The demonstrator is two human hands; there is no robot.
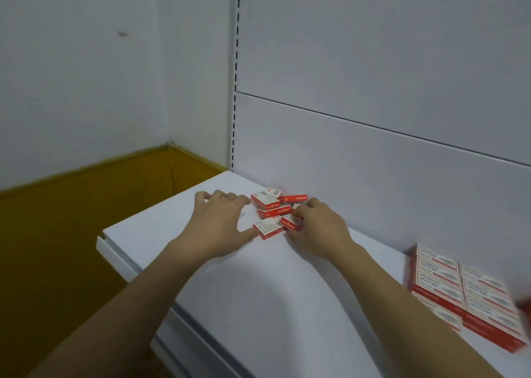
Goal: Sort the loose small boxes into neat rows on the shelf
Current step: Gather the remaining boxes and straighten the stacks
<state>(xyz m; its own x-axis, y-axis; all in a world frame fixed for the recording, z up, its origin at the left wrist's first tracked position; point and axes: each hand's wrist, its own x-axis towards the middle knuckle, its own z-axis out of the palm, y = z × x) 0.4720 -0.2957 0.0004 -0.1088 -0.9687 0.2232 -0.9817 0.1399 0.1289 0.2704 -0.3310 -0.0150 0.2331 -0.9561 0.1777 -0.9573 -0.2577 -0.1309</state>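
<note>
Several small red and white boxes (268, 202) lie in a loose pile near the back of the white shelf (258, 285). My left hand (221, 219) rests flat beside the pile, fingers spread; its thumb touches the nearest box (268, 229) and its fingertips reach the box at the pile's left. My right hand (319, 228) is on the pile's right side, its fingers closed around one small box (288, 223). A neat block of the same boxes (459, 294) stands in rows at the right.
The shelf's back panel (373, 147) rises right behind the pile. The shelf's left end (115, 234) drops off to a brown floor (57, 234). A slotted upright (235, 90) runs up at the back left corner.
</note>
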